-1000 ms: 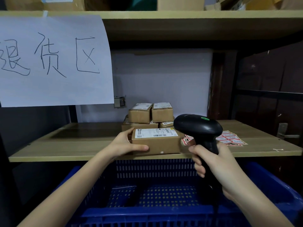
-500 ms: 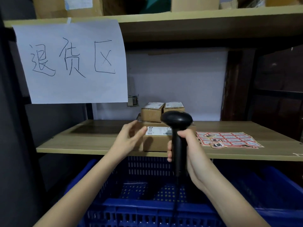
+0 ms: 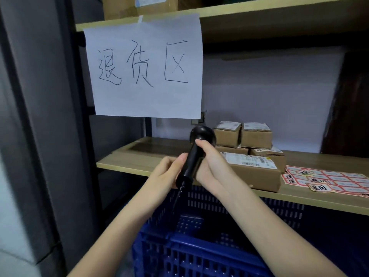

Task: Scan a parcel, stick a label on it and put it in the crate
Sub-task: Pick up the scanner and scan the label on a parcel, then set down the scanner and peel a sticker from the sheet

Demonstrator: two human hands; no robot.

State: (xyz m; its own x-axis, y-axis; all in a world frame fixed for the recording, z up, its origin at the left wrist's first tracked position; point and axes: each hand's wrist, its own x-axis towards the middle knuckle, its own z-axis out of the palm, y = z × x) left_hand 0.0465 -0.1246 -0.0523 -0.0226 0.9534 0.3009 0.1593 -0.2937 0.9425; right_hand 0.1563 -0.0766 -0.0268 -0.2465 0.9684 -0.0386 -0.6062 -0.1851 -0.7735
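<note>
The right hand (image 3: 211, 162) is wrapping its fingers (image 3: 201, 143) tight around the neck of the black scanner (image 3: 196, 150), just under the head. The left hand (image 3: 169, 172) is closing loosely on the lower end of the handle, thumb up against it, so both hands are on the scanner at once. My guess is that it's being passed across or steadied so the right hand can get free for the stickers, though I can't tell which way it's going. The cable is hanging straight down toward the blue crate (image 3: 199, 254).

The parcel (image 3: 257, 174) nobody is touching is sitting at the front edge of the shelf (image 3: 127, 162), shipping label facing up, which makes sense for aiming a scanner at it. It's right above the crate too, so dropping it in should be a short move. More small boxes (image 3: 242, 136) are stacked behind it. The sheet of red labels (image 3: 327, 179) is lying just to the right of the parcel, one sticker looking partly peeled. A handwritten paper sign (image 3: 143, 66) is hanging from the upper shelf.
</note>
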